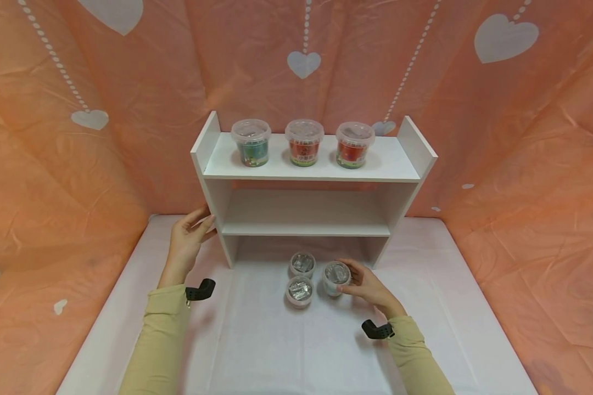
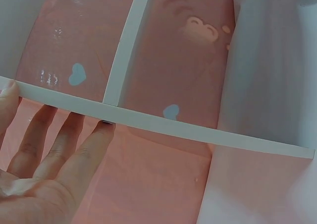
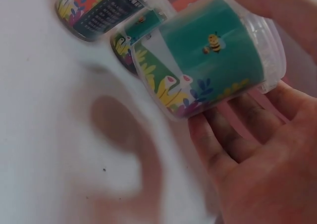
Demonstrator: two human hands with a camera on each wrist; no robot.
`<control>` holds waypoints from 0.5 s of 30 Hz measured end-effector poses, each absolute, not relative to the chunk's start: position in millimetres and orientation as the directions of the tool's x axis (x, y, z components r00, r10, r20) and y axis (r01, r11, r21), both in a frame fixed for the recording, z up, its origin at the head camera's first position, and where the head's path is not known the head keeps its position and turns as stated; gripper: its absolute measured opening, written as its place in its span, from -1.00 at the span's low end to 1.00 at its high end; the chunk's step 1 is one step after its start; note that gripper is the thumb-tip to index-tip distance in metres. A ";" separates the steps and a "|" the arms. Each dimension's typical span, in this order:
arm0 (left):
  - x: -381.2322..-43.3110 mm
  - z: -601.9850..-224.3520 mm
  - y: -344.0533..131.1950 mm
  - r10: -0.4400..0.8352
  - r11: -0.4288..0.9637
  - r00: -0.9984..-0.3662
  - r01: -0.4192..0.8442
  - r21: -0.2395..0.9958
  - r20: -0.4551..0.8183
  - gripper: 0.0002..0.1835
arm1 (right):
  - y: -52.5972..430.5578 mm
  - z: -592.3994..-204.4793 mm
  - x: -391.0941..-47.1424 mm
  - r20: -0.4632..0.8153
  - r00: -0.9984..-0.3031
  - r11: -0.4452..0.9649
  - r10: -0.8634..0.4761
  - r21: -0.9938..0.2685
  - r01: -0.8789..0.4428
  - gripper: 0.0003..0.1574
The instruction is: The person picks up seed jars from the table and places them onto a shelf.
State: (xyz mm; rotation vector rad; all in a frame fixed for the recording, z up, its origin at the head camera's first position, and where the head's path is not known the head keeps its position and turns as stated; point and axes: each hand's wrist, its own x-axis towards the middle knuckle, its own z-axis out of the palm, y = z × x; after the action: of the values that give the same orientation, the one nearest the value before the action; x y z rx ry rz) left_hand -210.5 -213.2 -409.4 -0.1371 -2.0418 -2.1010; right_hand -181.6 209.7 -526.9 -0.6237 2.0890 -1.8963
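My right hand (image 1: 370,288) grips a clear-lidded plastic tub (image 1: 336,277) between thumb and fingers. In the right wrist view, this tub (image 3: 208,55) has a teal label with a bee on it and seems raised off the cloth, its shadow lying apart. Just left of it on the table stand two similar tubs, a rear one (image 1: 303,264) and a front one (image 1: 299,291). With fairly straight fingers, my left hand (image 1: 185,247) touches the left side panel of a white shelf (image 1: 306,227); in the left wrist view the fingertips meet the panel's edge (image 2: 163,126).
Three lidded tubs line the shelf's top board: a green one (image 1: 253,144), a red one (image 1: 304,144) and another red one (image 1: 354,145). White cloth covers the table (image 1: 257,351). An orange curtain (image 1: 257,66) with white hearts encloses the back and sides.
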 end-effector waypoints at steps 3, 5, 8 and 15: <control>-210.6 -409.3 -213.2 -0.084 -0.021 -0.974 0.211 0.977 0.209 -0.50 | 209.4 -523.6 -180.5 0.092 -0.878 0.060 -0.469 -0.989 -0.136 -0.15; -210.6 -409.3 -213.2 -0.084 -0.023 -0.974 0.213 0.977 0.211 -0.50 | 209.3 -520.8 -179.7 0.085 -0.879 0.065 -0.469 -0.989 -0.131 -0.15; -210.6 -409.2 -213.4 -0.081 -0.031 -0.973 0.218 0.976 0.215 -0.50 | 209.8 -516.7 -179.0 0.080 -0.881 0.078 -0.466 -0.988 -0.131 -0.15; -211.1 -409.4 -213.3 -0.083 -0.036 -0.973 0.217 0.976 0.213 -0.51 | 210.4 -508.4 -178.8 0.117 -0.871 0.066 -0.477 -0.984 -0.168 -0.17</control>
State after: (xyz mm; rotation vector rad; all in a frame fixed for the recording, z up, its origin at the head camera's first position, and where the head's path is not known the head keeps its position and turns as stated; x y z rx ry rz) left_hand -211.1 -213.3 -409.4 -0.1434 -2.0237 -2.1168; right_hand -178.8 210.4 -508.4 -0.6545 2.1053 -1.8868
